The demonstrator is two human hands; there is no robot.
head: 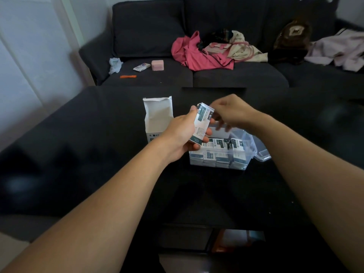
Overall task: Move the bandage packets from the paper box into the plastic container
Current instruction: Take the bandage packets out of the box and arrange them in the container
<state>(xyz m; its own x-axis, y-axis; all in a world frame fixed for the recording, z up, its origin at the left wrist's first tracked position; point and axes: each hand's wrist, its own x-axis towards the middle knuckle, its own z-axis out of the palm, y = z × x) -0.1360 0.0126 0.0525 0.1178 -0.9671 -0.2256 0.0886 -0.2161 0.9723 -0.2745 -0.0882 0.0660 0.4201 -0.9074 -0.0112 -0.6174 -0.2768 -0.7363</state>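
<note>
Left hand: we see our left hand (183, 133) over the bench (78, 154), its fingers (206, 133) curled round a stack of packets (202, 124); the thumb lies along the stack's upper left edge.
Held packets: white with dark green print, tilted, held above the left rim of the container (246, 152) and just right of the box (157, 117).
Right hand: we see our right hand (230, 113) just beyond the stack, fingers bent down behind it. The hand is blurred, and we cannot tell whether it grasps the stack's top edge or only hovers at it.
Box: white paper, upright on the bench, top flaps open, pale inside wall showing. Its lower right corner is hidden behind our left hand.
Container: clear plastic, open, on the bench to the right of the box. More packets (220, 146) stand in it in rows, filling most of what we can see.
Lid: a clear lid (263, 154) hangs off the container's right side.
Bench: dark and glossy.
Sofa: a dark sofa (149, 30) stands behind the bench, carrying a red garment (197, 54), a pink case (157, 65) and a small white packet (140, 67).
</note>
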